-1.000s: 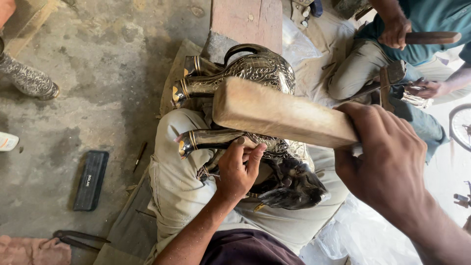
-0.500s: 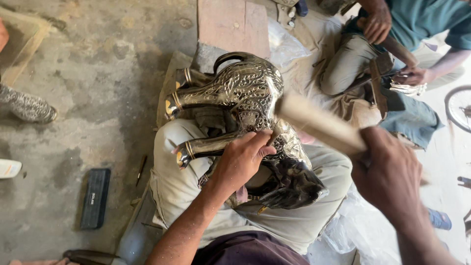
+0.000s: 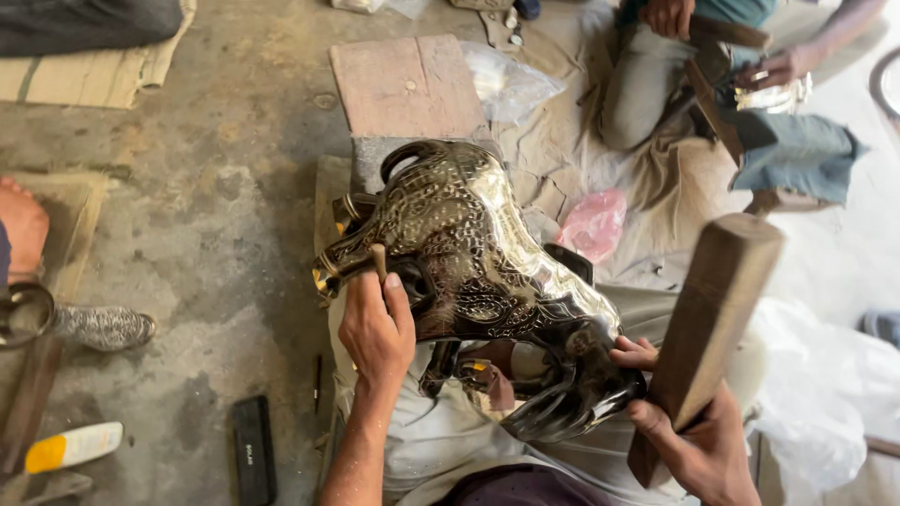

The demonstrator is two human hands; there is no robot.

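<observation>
A dark, engraved metal animal figure [image 3: 469, 272] with silver patterning lies on its side across my lap. My left hand [image 3: 375, 328] is closed around a small chisel [image 3: 379, 260], its tip set against the figure's leg near the brass-tipped hoof [image 3: 326, 276]. My right hand [image 3: 698, 450] grips a thick wooden mallet block [image 3: 717, 309], raised to the right of the figure and clear of the chisel. The figure's head [image 3: 572, 398] points toward me, between my two arms.
Another person [image 3: 741, 66] sits at the top right working on a shiny metal piece. A pink stone slab [image 3: 408, 84] and plastic bags [image 3: 592, 223] lie beyond the figure. A black flat box [image 3: 253, 450] lies on the concrete floor at left; a foot [image 3: 23, 225] shows at far left.
The mallet has swung from over the figure out to the right and upright. My left hand has shifted from the lower leg to the upper leg, holding the chisel there. The figure has turned.
</observation>
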